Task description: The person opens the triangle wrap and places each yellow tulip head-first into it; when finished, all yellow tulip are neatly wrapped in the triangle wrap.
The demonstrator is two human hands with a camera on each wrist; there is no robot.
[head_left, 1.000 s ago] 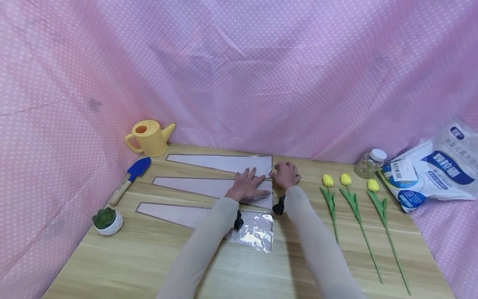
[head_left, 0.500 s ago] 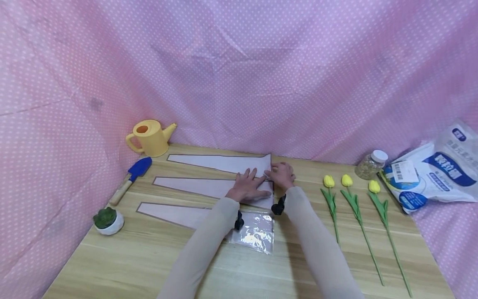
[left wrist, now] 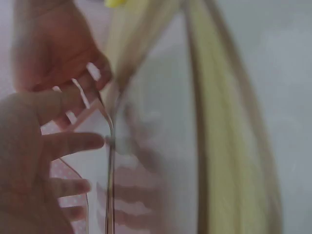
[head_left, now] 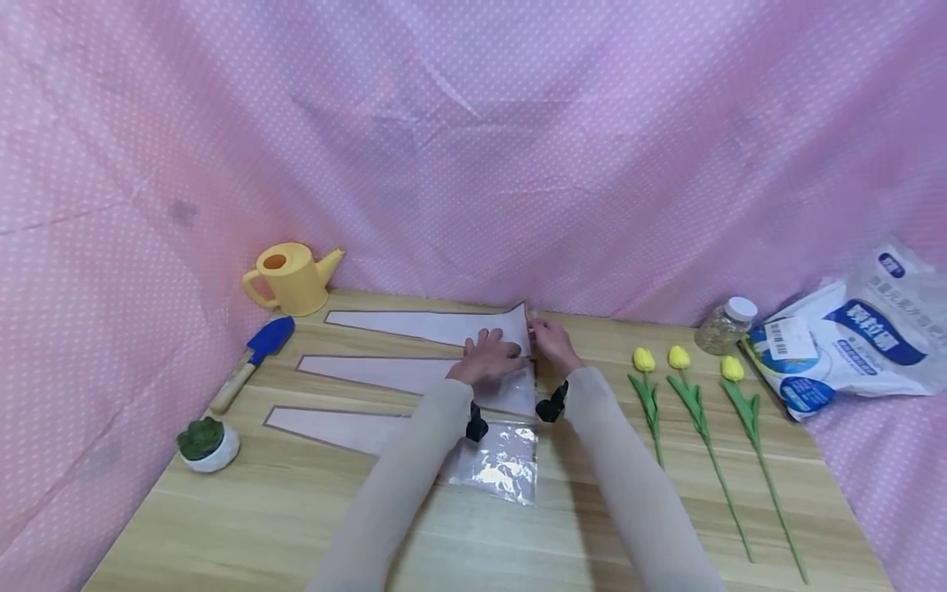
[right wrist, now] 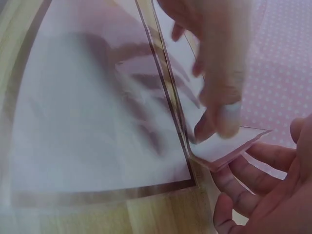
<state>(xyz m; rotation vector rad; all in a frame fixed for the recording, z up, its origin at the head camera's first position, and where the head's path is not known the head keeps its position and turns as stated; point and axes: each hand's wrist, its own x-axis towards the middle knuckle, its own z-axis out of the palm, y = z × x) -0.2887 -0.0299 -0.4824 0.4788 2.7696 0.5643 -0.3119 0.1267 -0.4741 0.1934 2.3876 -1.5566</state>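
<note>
Three tapered, brown-edged flower sleeves lie in a row, wide ends to the right: the far sleeve (head_left: 414, 325), the middle sleeve (head_left: 370, 372) and the near sleeve (head_left: 325, 424). At the far one's wide end, a corner stands raised off the table. My right hand (head_left: 555, 344) is there, its relaxed fingers under and against the lifted edge (right wrist: 229, 156) in the right wrist view. Over the middle sleeve and the far one's near edge, my left hand (head_left: 488, 359) has its fingers spread. Its thumb and a fingertip are close to the far sleeve's lower corner; contact is unclear.
Three yellow tulips (head_left: 690, 396) lie to the right, before a lidded jar (head_left: 723, 329) and a white-blue bag (head_left: 851, 333). On the left stand a yellow watering can (head_left: 292, 284), a blue trowel (head_left: 270, 337) and a potted succulent (head_left: 210, 444). A pink dotted cloth (head_left: 473, 164) hangs behind.
The far sleeve's wide end, flat at first, has risen at its back corner. My right hand has moved from the sleeve's near corner outward along its edge. My left hand has lifted slightly.
</note>
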